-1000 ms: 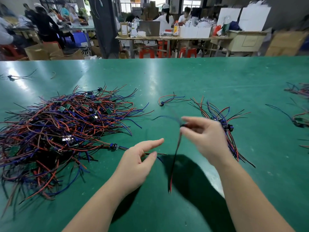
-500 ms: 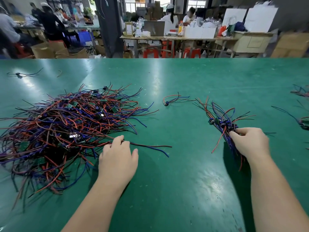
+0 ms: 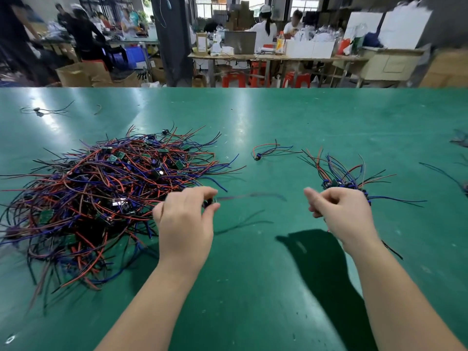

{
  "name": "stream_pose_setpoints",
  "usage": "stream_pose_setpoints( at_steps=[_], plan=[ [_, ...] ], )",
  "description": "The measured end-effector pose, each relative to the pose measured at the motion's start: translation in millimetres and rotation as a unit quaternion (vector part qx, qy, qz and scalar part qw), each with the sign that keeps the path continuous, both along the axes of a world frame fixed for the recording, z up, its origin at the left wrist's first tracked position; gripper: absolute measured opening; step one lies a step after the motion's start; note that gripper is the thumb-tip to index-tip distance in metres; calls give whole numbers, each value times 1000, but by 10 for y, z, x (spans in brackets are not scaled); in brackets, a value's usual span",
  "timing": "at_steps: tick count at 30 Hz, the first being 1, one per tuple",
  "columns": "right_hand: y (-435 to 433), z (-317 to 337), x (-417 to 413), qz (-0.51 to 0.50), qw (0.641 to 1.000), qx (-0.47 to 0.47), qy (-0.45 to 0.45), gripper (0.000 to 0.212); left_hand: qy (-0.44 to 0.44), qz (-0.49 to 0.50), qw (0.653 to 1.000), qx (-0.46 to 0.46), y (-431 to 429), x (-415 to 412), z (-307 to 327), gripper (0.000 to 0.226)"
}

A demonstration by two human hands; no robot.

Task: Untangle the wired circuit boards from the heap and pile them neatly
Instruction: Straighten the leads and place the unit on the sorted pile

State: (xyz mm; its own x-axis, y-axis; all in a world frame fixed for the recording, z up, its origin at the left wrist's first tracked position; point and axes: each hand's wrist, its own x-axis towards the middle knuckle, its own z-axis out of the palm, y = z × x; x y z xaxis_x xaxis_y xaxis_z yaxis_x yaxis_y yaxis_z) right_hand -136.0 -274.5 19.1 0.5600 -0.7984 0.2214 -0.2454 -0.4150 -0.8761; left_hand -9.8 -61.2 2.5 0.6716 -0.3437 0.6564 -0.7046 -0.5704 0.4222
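Note:
A big heap of wired circuit boards [image 3: 101, 193], a tangle of red, blue and black wires with small green boards, covers the left of the green table [image 3: 291, 117]. My left hand [image 3: 187, 224] hovers at the heap's right edge and pinches one small wired board [image 3: 209, 203] between thumb and fingers; its wires trail to the right, blurred. On the right lies the sorted pile [image 3: 342, 179] with its boards bunched together. My right hand [image 3: 339, 214] hangs just in front of that pile, fingers loosely curled, nothing visible in it.
One loose wired board [image 3: 258, 156] lies between heap and pile. More wire bundles [image 3: 459, 140] sit at the right edge, and a stray wire [image 3: 38, 111] lies far left. Beyond the table, people work at benches.
My left hand has taken one board from the heap's edge and lifted it to the right. My right hand has let go of the sorted pile and risen off the table.

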Motion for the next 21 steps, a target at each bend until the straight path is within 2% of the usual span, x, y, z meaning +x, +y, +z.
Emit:
stream_pose_setpoints(
  at_steps=[1, 3, 5, 6, 8, 10, 14, 16, 17, 18, 19, 21],
  plan=[
    [-30, 10, -10, -20, 998, 55, -28, 40, -32, -9, 998, -61, 13, -10, 27, 19],
    [-43, 10, -17, -16, 988, 147, -38, 39, -21, -69, 981, -180, 31, -52, 74, 17],
    [50, 15, 2, 76, 970, 231, -17, 21, 26, -126, 961, -243, 18, -125, 110, 20],
    [137, 23, 21, 141, 950, 278, -20, 16, 42, -143, 958, -247, 3, -167, 115, 22],
    [330, 23, 73, 265, 892, 361, -61, 29, 68, -168, 956, -231, -42, -246, 91, 26],
    [503, 25, 145, 329, 854, 389, -105, 30, 85, -186, 957, -206, -98, -304, 48, 29],
    [617, 20, 239, 316, 861, 369, -151, 21, 85, -228, 958, -153, -156, -370, 6, 31],
    [579, 30, 223, 294, 871, 365, -148, 17, 158, -249, 941, -164, -169, -392, 20, 32],
    [545, 37, 208, 281, 874, 369, -148, 15, 231, -263, 918, -187, -177, -411, 45, 32],
    [504, 46, 193, 264, 874, 380, -151, 13, 320, -280, 877, -223, -183, -429, 84, 33],
    [457, 55, 183, 244, 871, 397, -157, 12, 416, -298, 816, -269, -184, -438, 123, 36],
    [362, 80, 165, 211, 856, 437, -176, 13, 596, -335, 644, -344, -166, -409, 178, 38]
  ],
)
